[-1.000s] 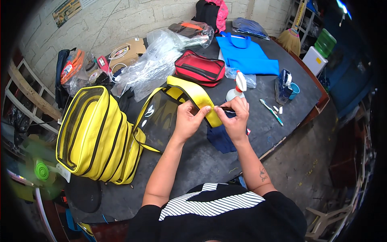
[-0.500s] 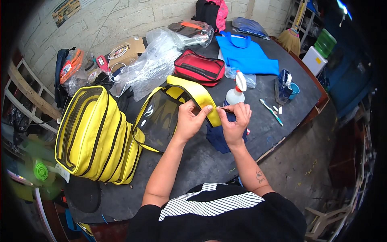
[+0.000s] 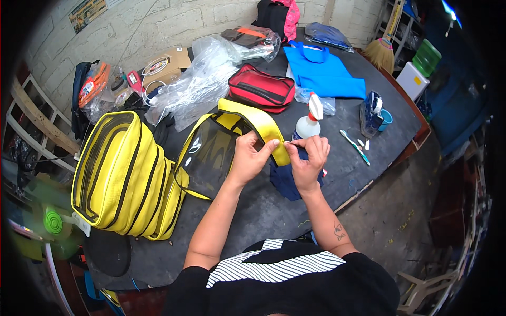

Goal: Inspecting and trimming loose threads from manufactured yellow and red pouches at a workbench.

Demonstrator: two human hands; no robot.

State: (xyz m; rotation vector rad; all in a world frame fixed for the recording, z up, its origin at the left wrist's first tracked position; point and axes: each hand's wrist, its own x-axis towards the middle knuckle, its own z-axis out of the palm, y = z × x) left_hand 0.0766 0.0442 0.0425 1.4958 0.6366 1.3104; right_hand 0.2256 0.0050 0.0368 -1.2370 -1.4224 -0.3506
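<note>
Left hand [image 3: 249, 158] and right hand [image 3: 307, 160] are meeting at the yellow strip of the bag [image 3: 210, 160]

The bag is lying on the dark table [image 3: 168, 260], in front of the person, its clear panel facing up and its yellow strip arching over toward the hands. The left hand is holding the strip near its right end, thumb on the outer face and fingers curling behind it. The right hand is keeping its thumb and forefinger narrow, pinching just beside the strip's edge; a dark sliver [image 3: 298, 145] is showing between them, too small to identify. The two thumbs are pointing at each other, nearly touching.

The navy cloth [image 3: 287, 181] is lying beneath the right hand, partly hidden by it. Just beyond that hand, the spray bottle [image 3: 307, 127] is standing upright. To the left, the yellow stack [image 3: 129, 181] is leaning close beside the bag, black zips running along its layers.

Farther back, the red bag [image 3: 261, 89] is sitting between the clear plastic [image 3: 195, 87] and the blue tote [image 3: 327, 76]. Off to the right, the toothbrush [image 3: 354, 147] is lying near small white pieces [image 3: 365, 144], and the blue cup [image 3: 386, 120] is resting near the table's edge.
</note>
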